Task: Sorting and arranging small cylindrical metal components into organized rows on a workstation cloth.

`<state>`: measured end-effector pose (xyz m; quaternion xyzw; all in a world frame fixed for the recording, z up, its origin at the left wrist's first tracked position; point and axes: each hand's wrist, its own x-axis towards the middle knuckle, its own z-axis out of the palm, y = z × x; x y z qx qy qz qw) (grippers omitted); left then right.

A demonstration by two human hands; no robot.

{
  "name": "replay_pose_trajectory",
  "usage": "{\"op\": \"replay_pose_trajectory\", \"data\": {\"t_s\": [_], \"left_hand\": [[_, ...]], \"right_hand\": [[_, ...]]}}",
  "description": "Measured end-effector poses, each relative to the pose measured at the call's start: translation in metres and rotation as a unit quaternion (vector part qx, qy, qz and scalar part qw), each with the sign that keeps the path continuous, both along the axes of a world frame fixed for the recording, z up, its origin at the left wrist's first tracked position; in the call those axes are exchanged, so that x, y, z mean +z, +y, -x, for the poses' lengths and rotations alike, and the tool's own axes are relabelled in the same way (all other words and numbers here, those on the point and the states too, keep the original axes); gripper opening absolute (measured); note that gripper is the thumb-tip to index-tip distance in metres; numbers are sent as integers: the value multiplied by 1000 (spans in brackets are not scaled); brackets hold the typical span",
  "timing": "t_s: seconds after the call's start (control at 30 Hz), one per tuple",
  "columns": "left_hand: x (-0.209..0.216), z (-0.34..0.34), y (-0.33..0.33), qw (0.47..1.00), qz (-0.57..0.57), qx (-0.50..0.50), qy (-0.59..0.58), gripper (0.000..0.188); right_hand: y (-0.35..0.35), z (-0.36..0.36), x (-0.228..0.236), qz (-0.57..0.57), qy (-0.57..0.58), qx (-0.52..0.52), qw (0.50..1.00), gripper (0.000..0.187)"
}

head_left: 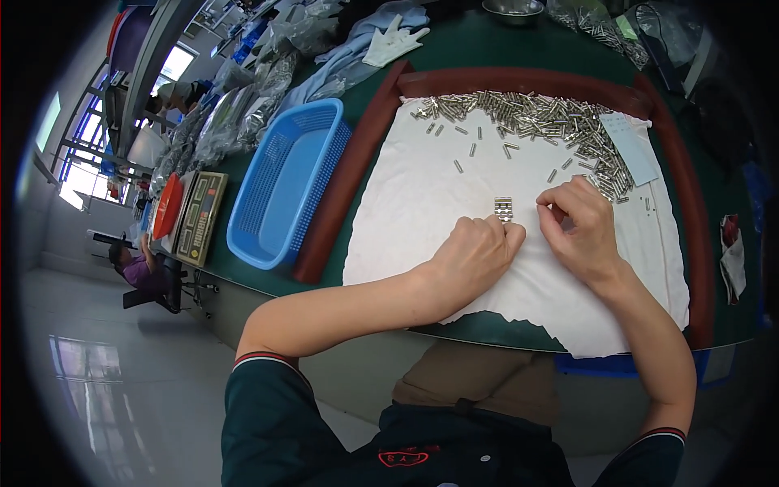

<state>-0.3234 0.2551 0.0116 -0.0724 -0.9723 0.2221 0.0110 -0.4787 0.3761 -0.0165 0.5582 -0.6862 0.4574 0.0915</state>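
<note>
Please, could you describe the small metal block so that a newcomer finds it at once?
On the green table, find the white cloth inside the dark red border. Near its middle, just beyond the left hand, is a silvery block. Unlike the loose metal pins farther away, it shows several neat rows together.

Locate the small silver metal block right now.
Head view, right of centre: the small silver metal block is just beyond the left hand, over the white cloth, with the right hand to its right.
</note>
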Motion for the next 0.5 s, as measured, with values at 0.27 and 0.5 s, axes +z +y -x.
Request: {"op": "replay_pose_trajectory", "data": {"t_s": [0.27,0.5], "left_hand": [[8,5,-12,993,-110,8,-36,11],[79,-40,-65,969,-160,180,62,10]], "right_hand": [[-5,1,1,3,-22,2,1000,7],[0,1,5,14,-12,-3,1000,7]]}}
